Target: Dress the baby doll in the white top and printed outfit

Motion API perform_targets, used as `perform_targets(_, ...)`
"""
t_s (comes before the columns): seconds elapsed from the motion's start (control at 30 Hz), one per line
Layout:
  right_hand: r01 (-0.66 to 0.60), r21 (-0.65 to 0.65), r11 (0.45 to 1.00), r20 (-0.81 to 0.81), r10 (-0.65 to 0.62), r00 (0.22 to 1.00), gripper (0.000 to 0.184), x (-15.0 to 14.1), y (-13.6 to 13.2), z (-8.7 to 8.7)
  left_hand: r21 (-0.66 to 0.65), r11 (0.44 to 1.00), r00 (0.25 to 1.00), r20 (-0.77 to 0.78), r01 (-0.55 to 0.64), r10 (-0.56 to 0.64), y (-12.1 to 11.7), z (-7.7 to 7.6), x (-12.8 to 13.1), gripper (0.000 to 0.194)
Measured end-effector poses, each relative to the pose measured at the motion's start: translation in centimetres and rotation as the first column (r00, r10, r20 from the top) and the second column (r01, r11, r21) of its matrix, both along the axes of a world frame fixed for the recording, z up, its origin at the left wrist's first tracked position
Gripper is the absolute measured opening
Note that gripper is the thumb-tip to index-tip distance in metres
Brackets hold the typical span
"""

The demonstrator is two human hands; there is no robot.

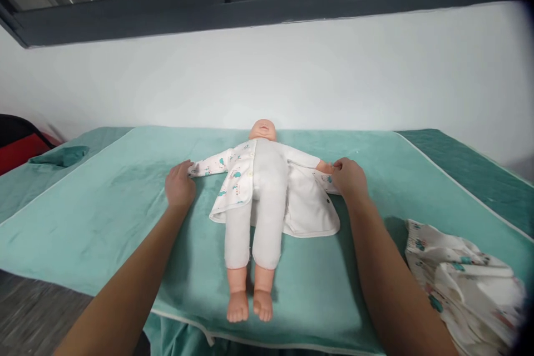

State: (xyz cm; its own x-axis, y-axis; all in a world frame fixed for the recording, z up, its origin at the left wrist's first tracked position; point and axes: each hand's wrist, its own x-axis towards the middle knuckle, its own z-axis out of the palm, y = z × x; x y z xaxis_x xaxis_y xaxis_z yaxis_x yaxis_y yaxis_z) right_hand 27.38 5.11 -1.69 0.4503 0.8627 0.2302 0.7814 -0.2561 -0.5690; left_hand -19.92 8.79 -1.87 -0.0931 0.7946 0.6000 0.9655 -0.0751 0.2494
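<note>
A baby doll [270, 178] with a white cloth body lies on its back, feet toward me. Its arm on the left is inside the sleeve of a printed white baby jacket [237, 178]. The jacket's other half lies spread beside the body, inside facing up, with that sleeve loose below the bare-handed doll arm. My left hand [180, 183] is closed on the cuff of the worn sleeve; the doll's hand there is hidden. My right hand [351, 178] pinches the doll's hand [324, 167] on the right, close to the loose sleeve.
A crumpled printed white garment [463, 278] lies at the lower right on the green sheet [120, 200]. Behind the bed is a white wall [217, 78] under a dark window frame [125, 19]. A red and black item [20, 147] sits at the far left.
</note>
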Motion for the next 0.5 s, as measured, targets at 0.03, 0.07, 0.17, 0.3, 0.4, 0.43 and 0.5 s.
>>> perform_targets(0.03, 0.002, 0.017, 1.000, -0.005, -0.002, 1.000, 0.014, -0.1, 0.0, 0.0, 0.001, 1.000, 1.000, -0.007, 0.012, -0.012, -0.1, 0.0, 0.0, 0.050)
perform_targets(0.07, 0.005, 0.034, 0.999, -0.044, -0.004, 0.999, 0.014, -0.1, 0.1, 0.0, 0.001, 1.000, 1.000, -0.009, 0.017, -0.017, -0.2, 0.0, 0.1, 0.049)
perform_targets(0.17, 0.004, 0.066, 0.998, -0.265, 0.014, 0.964, 0.010, 0.1, 0.2, 0.3, 0.000, 1.000, 1.000, 0.000, 0.026, -0.026, -0.4, 0.2, 0.3, 0.045)
perform_targets(0.3, -0.013, 0.075, 0.997, -0.463, 0.047, 0.885, 0.024, 0.5, 0.4, 0.7, -0.014, 0.999, 0.991, 0.122, 0.052, -0.050, -0.5, 2.1, 2.6, 0.041)
perform_targets(0.4, 0.006, 0.120, 0.993, -0.673, 0.077, 0.736, 0.031, 0.5, 0.3, 1.4, 0.047, 0.989, 0.957, 0.251, 0.140, -0.147, -0.3, 5.2, 7.4, 0.040)
perform_targets(0.43, 0.018, 0.150, 0.988, -0.753, 0.103, 0.650, 0.031, 0.4, 0.2, 1.7, 0.048, 0.974, 0.941, 0.255, 0.219, -0.224, -0.2, 6.3, 9.5, 0.039)
perform_targets(0.5, 0.033, 0.229, 0.973, -0.858, 0.186, 0.479, 0.027, 0.1, -0.1, 2.4, -0.026, 0.923, 0.899, 0.241, 0.384, -0.367, 0.1, 8.4, 14.1, 0.037)
